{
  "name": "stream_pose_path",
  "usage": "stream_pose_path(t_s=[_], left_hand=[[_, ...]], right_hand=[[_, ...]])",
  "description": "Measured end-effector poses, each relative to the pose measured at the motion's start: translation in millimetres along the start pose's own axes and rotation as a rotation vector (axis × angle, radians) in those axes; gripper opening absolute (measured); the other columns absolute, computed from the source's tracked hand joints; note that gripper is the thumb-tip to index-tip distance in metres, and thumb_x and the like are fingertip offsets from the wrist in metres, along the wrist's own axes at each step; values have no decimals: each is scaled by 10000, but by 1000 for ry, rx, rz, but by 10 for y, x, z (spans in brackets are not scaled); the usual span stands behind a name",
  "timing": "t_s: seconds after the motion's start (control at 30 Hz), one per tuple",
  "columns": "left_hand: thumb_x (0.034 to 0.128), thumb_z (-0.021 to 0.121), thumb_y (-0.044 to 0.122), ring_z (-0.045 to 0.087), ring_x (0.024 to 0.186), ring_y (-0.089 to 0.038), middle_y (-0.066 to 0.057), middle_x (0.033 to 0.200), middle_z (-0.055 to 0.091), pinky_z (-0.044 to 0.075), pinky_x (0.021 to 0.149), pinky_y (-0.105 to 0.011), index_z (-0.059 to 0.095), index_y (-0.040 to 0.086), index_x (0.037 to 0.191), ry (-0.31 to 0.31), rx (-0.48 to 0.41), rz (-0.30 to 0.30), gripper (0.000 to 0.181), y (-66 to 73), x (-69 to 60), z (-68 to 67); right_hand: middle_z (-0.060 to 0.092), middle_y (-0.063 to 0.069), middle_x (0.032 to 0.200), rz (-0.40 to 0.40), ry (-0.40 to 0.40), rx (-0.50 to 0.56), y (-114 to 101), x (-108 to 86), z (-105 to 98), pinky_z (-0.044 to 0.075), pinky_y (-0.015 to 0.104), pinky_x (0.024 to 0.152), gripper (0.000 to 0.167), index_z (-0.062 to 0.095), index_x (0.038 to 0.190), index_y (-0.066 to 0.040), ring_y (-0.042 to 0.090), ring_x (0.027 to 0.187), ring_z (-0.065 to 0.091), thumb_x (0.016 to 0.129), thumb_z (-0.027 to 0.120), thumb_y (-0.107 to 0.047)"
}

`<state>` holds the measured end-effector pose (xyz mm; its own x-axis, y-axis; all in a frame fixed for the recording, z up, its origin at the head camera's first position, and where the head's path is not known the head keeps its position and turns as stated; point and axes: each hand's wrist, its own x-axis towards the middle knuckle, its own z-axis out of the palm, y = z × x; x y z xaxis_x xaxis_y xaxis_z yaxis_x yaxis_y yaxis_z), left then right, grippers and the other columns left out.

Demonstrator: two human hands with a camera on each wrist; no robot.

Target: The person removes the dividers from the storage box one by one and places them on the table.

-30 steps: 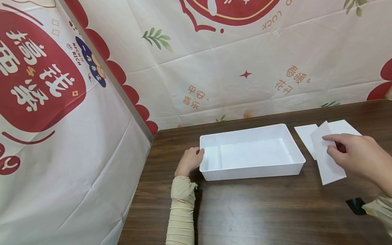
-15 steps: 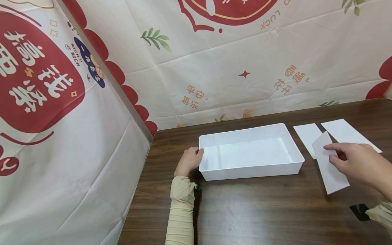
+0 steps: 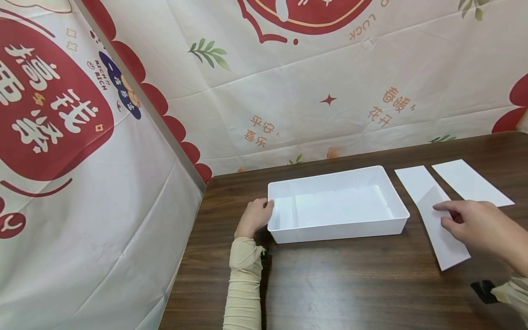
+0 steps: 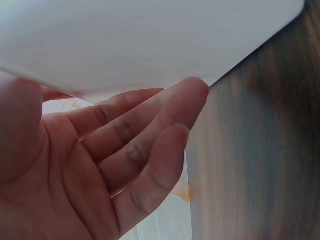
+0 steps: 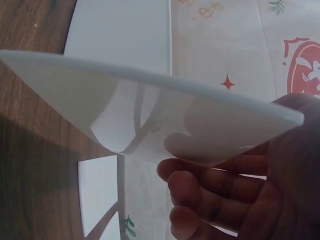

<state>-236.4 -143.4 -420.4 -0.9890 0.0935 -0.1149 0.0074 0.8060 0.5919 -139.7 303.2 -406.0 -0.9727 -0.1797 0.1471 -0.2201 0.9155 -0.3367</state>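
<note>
A long white plastic box (image 3: 342, 230) with a low raised line across its floor stands on the table. At its left end my left hand (image 3: 255, 217) grips the wall by the rim; the left wrist view has the fingers (image 4: 165, 155) curled against that white wall (image 4: 125, 45). My right hand (image 3: 484, 224) pinches a thin white rectangular panel (image 3: 438, 233) by its edge, right of the box. That panel is tilted, and its underside (image 5: 65, 82) looks glossy in the right wrist view. Part of a second white panel (image 3: 414, 178) is hidden behind it.
Farther right lies a third white panel (image 3: 472, 183), flat on the dark wooden table (image 3: 350, 284). Printed cloth (image 3: 288, 87) hangs along the back edge, and another cloth sheet (image 3: 123, 220) closes off the left side. A black band (image 3: 483, 292) shows by the right sleeve.
My right hand has drawn the held panel toward the near side and lowered it, uncovering more of the panels behind. The left hand and the box stay almost where they were.
</note>
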Motion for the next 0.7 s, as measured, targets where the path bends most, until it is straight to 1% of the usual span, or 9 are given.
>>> stream_pose_path(t_s=[0.13,0.27,0.37,0.5,0.57,0.63,0.7], left_hand=[[1049,397,348,564,797,-224,-89,877,631,463,739,-386,659,84,928,5,4,10,391,3,4,3],[1051,388,357,559,779,-226,-96,850,617,455,722,-376,639,87,885,4,12,7,404,-1,8,5],[1052,387,364,554,774,-221,-85,846,608,451,715,-367,638,93,889,3,11,-1,403,-2,12,2],[1054,386,358,542,742,-217,-81,804,582,442,693,-358,623,88,861,2,6,3,407,6,10,-3],[1054,386,354,541,733,-220,-88,791,577,441,688,-358,617,83,849,1,5,5,411,9,7,-4],[1054,388,354,550,753,-219,-89,819,595,450,702,-364,629,84,873,0,4,2,405,8,5,-2],[1053,391,358,564,795,-222,-95,885,627,468,735,-378,654,82,934,0,2,-4,400,3,8,4]], right_hand=[[444,-21,654,-14,13,-9,42,-19,43,303,260,522,275,661,1040,132,137,608,392,820,697,-28],[450,-32,659,-27,44,-15,73,-44,80,300,256,524,247,678,1009,110,115,603,380,801,704,-20],[463,-22,672,-16,40,-10,97,-64,99,303,258,525,249,676,1013,107,124,614,389,801,704,-19],[478,-6,685,-1,30,-11,133,-87,119,312,267,533,263,669,1021,114,149,630,406,797,709,-19],[482,-11,683,-7,46,-22,154,-94,132,313,267,536,258,675,1006,110,137,626,402,785,717,-17],[485,-11,679,-15,65,-28,175,-101,139,315,271,538,248,679,985,107,131,622,399,769,727,-5],[486,-15,674,-25,87,-35,198,-110,145,313,271,535,239,685,966,99,109,615,387,755,742,3]])
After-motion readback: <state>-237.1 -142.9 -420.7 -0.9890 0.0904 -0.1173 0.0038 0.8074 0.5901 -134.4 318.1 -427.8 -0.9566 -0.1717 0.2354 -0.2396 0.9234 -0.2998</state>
